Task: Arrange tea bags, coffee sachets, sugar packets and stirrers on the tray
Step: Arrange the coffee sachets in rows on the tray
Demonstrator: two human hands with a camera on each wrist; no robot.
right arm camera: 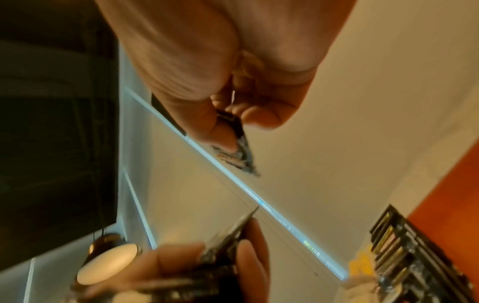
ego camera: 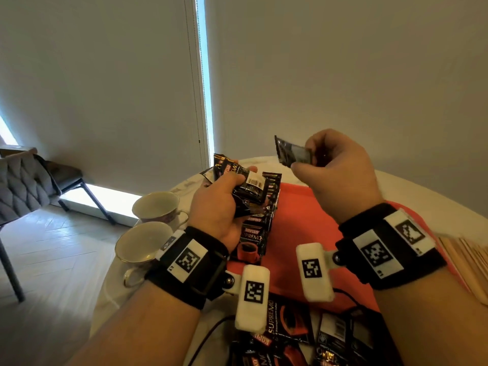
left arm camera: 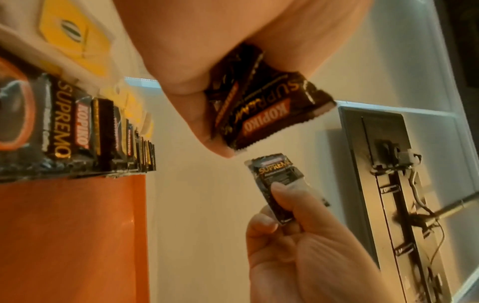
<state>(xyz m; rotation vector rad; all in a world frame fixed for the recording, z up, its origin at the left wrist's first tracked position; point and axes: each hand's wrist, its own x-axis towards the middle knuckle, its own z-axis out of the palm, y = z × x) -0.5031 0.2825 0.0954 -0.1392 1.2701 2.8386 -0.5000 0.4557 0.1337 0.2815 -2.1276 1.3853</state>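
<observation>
My left hand (ego camera: pixel 224 199) grips a bunch of black coffee sachets (ego camera: pixel 245 183) above the left side of the red tray (ego camera: pixel 303 223). The same bunch (left arm camera: pixel 261 106) shows in the left wrist view. My right hand (ego camera: pixel 335 170) is raised over the tray and pinches a single black coffee sachet (ego camera: pixel 291 153) between thumb and fingers; it appears again as a single sachet (left arm camera: pixel 277 180) and, blurred, as a sachet (right arm camera: pixel 238 147). A row of overlapping coffee sachets (ego camera: pixel 260 220) lies along the tray's left edge. Yellow tea bags (left arm camera: pixel 75 39) lie beyond that row.
Two white teacups (ego camera: pixel 158 207) (ego camera: pixel 142 245) stand left of the tray on the round white table (ego camera: pixel 422 196). Loose coffee sachets (ego camera: pixel 290 328) lie at the near edge. Wooden stirrers (ego camera: pixel 464 262) lie on the right. A grey chair (ego camera: pixel 23 186) stands at far left.
</observation>
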